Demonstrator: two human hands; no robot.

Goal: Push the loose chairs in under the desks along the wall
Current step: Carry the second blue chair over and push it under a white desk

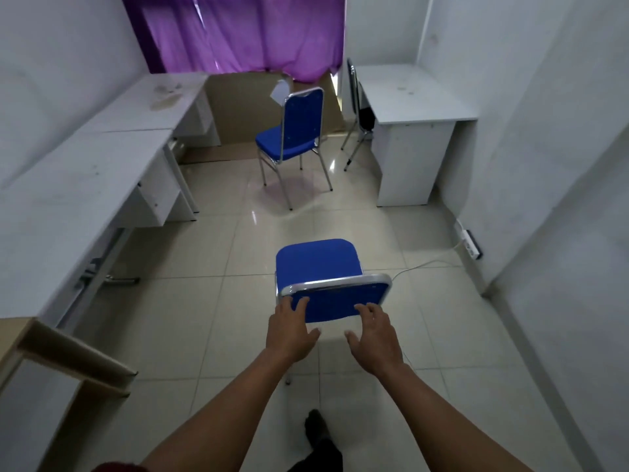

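Observation:
A blue padded chair (320, 264) with a chrome frame stands in the middle of the tiled floor, its backrest toward me. My left hand (291, 327) and my right hand (372, 335) hover just behind the backrest, fingers spread, fingertips at or touching its blue back; neither grips it. A second blue chair (292, 137) stands loose farther down the room, seat facing left. A third chair (355, 107), dark, is tucked against the white desk on the right (418, 97). White desks (102, 155) run along the left wall.
A purple curtain (238, 32) hangs at the far end. A power strip (471, 245) and its white cable (422, 265) lie on the floor by the right wall. A wooden shelf frame (61, 352) juts in at lower left. My foot (318, 434) shows below.

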